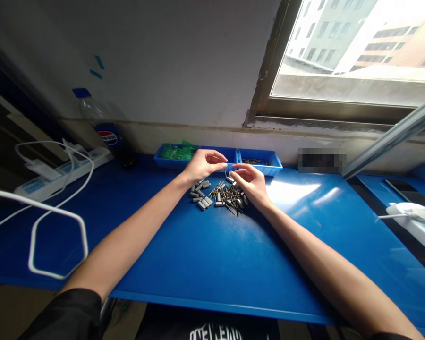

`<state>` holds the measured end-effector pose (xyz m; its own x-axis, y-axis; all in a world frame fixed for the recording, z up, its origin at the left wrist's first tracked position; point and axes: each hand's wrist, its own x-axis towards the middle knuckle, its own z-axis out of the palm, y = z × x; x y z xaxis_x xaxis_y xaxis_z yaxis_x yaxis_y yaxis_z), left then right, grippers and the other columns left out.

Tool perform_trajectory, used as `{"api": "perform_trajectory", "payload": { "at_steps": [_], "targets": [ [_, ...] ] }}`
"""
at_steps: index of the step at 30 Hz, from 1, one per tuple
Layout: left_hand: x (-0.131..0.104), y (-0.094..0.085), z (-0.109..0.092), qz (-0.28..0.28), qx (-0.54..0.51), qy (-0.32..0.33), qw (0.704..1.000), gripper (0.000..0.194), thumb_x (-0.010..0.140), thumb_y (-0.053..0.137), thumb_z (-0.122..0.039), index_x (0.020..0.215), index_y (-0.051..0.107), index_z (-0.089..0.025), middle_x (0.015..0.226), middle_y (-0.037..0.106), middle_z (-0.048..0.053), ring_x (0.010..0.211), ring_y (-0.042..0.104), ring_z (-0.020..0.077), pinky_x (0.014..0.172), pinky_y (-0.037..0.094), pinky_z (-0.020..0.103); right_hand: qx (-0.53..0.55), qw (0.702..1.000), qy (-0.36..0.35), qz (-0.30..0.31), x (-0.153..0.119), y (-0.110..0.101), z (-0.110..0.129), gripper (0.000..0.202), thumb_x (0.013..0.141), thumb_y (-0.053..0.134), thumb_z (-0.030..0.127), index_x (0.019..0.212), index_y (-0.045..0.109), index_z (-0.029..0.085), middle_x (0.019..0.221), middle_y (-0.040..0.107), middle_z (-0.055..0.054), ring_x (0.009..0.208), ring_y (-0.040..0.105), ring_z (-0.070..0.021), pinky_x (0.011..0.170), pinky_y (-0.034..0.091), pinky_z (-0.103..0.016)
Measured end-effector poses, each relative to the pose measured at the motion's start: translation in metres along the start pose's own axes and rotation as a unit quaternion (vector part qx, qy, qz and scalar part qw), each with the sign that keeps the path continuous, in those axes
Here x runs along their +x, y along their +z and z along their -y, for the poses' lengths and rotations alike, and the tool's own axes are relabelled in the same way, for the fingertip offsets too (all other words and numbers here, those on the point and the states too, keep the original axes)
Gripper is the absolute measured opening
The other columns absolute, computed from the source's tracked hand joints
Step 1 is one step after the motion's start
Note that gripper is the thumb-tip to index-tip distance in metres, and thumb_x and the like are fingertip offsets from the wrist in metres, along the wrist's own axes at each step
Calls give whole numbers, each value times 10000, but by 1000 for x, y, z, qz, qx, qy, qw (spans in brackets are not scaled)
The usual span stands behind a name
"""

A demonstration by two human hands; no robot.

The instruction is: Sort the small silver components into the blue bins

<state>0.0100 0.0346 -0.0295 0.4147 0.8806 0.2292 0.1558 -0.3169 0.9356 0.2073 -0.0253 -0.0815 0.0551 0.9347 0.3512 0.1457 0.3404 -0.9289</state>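
My left hand (204, 166) is in a pinch, thumb and forefinger closed on a thin metal pin (225, 173) that points down. Close beside it, my right hand (251, 183) has its fingers bent together; what they hold, if anything, is too small to make out. Beneath both hands lies a loose heap of thin dark and brass-coloured pins (230, 194). Small grey metal blocks (204, 203) are scattered at its left side and among the pins. Part of the heap is hidden behind my right hand.
Behind my hands, a blue divided tray (276, 164) holds green plastic pieces (179, 152) and dark pins (253, 162). A cola bottle (108, 134), a power strip (101, 156) and a white cable (83, 231) are at left. Another power strip (420, 226) is at right.
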Motion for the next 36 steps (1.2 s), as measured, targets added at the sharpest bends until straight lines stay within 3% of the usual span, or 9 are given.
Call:
{"api": "perform_trajectory", "payload": {
  "at_steps": [9, 14, 19, 22, 26, 30, 36],
  "targets": [
    [-1, 7, 11, -18, -41, -36, 998, 382, 638, 924, -375, 864, 765, -111, 877, 786, 97, 843, 736, 203, 786, 617, 336, 25, 998, -18, 48, 0, 3, -3, 317, 769, 854, 475, 922, 775, 209, 851, 776, -42, 730, 710, -193, 662, 570, -320],
    [-2, 8, 14, 5, -42, -52, 998, 294, 708, 876, -322, 871, 756, -109, 865, 784, 97, 806, 743, 192, 773, 627, 329, 46, 997, 17, 52, 0, 1, 2, 300, 774, 838, 466, 923, 817, 207, 887, 807, -57, 730, 731, -205, 703, 603, -352],
    [-1, 0, 14, 50, 88, -38, 994, 230, 816, 767, -318, 928, 762, -117, 802, 778, 87, 711, 745, 187, 685, 606, 285, 49, 999, 22, -2, 1, 0, 1, 311, 770, 835, 458, 954, 826, 208, 951, 819, -70, 790, 753, -226, 750, 621, -367],
    [-2, -7, 10, 115, 163, -32, 979, 221, 815, 752, -323, 927, 783, -134, 824, 789, 78, 727, 752, 189, 671, 579, 254, 33, 997, -3, -71, 3, -2, -4, 322, 805, 799, 449, 1014, 815, 204, 1023, 815, -85, 865, 756, -242, 774, 618, -371],
    [-5, -9, 4, 196, 231, -29, 953, 254, 758, 796, -330, 938, 803, -151, 863, 798, 67, 811, 757, 201, 693, 559, 236, -6, 991, -11, -135, 7, -6, -13, 436, 820, 760, 419, 1206, 762, 217, 1266, 757, -105, 884, 735, -239, 738, 609, -373],
    [-7, -4, 1, 219, 259, -21, 941, 228, 751, 789, -271, 941, 798, -146, 852, 793, 58, 802, 749, 190, 703, 547, 235, -16, 990, -16, -137, 9, -8, -18, 538, 811, 737, 368, 1336, 689, 255, 1392, 691, -97, 901, 721, -234, 734, 595, -368],
    [-6, -1, 8, 220, 281, -14, 934, 226, 743, 765, -205, 960, 791, -149, 843, 785, 52, 769, 732, 182, 677, 529, 237, -1, 993, -20, -118, 7, -5, -14, 453, 820, 708, 355, 1261, 691, 254, 1348, 707, -90, 808, 711, -205, 695, 578, -353]
  ]
}}
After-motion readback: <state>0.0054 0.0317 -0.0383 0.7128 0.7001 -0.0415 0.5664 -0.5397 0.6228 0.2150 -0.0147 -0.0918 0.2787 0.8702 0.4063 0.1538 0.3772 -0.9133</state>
